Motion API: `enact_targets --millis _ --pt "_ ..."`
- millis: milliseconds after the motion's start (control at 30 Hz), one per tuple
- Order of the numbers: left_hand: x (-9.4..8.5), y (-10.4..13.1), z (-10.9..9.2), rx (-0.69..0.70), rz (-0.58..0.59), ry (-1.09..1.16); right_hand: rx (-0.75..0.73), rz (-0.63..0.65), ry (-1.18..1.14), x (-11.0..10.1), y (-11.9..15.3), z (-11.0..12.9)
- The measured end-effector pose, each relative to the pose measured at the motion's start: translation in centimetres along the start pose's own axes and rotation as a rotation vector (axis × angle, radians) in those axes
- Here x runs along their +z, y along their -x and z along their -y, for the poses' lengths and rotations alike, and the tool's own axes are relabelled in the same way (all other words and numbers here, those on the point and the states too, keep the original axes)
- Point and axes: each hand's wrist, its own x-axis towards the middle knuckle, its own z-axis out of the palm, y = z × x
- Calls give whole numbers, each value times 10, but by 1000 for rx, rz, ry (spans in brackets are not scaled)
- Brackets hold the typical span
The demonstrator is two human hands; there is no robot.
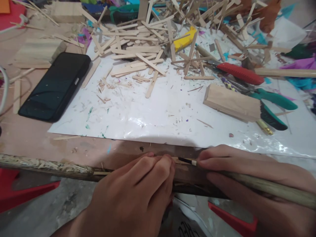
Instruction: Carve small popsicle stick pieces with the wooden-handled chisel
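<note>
At the table's near edge my left hand (138, 187) is closed, its fingers pressing a thin wooden stick (175, 160) against the edge; most of that stick is hidden under them. My right hand (247, 177) pinches a slim tool (269, 185) with a long pale handle and a dark, narrow tip. The tip lies beside the stick, just right of my left fingertips; whether they touch is hard to tell.
A black phone (56, 87) lies at the left on the table. Craft sticks (138, 49) are heaped on a white sheet (148, 115). A wooden block (232, 102), a red-handled tool (240, 73) and green-handled pliers (278, 98) lie at the right. Red plastic (232, 219) shows below.
</note>
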Motion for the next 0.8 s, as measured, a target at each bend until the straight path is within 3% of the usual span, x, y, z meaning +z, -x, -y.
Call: enact_targets --millis 267,533,667,800 --pt "2 -1 1 9 12 -5 28 65 -52 -5 8 -2" --pt "1 2 1 17 3 -10 37 55 -101 0 -1 0" --pt "2 5 2 23 6 -16 54 116 -119 -2 -2 1" --pt "2 3 2 19 7 -13 81 -3 -81 -3 3 1"
